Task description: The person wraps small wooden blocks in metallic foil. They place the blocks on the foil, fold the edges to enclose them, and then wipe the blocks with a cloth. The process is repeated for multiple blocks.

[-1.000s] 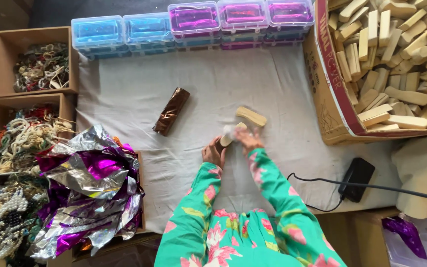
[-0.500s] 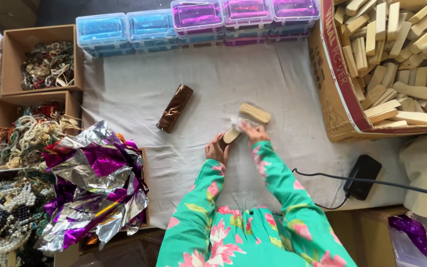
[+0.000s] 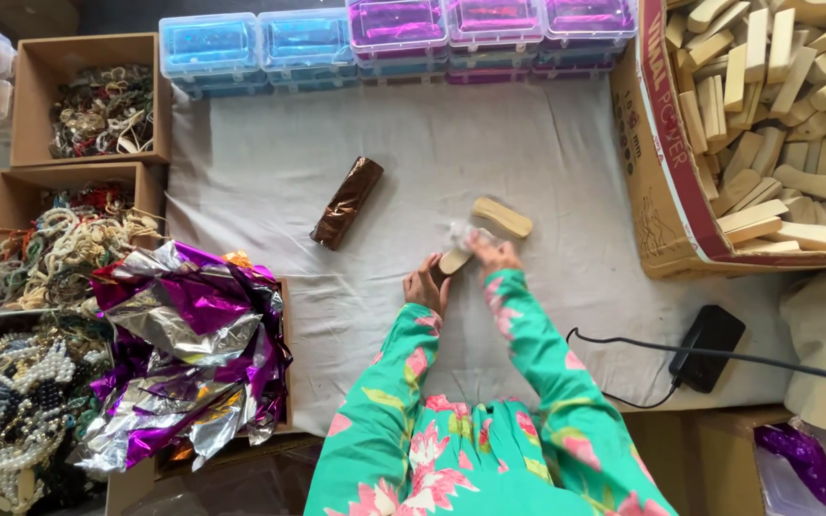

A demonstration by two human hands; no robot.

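My left hand (image 3: pixel 425 285) grips one end of a small pale wooden block (image 3: pixel 455 260) just above the white cloth (image 3: pixel 547 153). My right hand (image 3: pixel 492 251) holds a crumpled whitish piece of material (image 3: pixel 461 232) against the block's top. A second wooden block (image 3: pixel 502 217) lies on the cloth just beyond my right hand. A block wrapped in brown shiny foil (image 3: pixel 347 203) lies to the left, apart from both hands. Both arms wear green floral sleeves.
A cardboard box of many wooden blocks (image 3: pixel 776 124) stands at right. Blue and purple plastic cases (image 3: pixel 394 38) line the far edge. Crumpled purple and silver foil (image 3: pixel 184 354) and boxes of beads and cords (image 3: pixel 69 239) sit at left. A black adapter with cable (image 3: pixel 707 347) lies at right.
My hands and the block stay in about the same place on the cloth; the right hand has shifted slightly over the block. Nothing else has moved.
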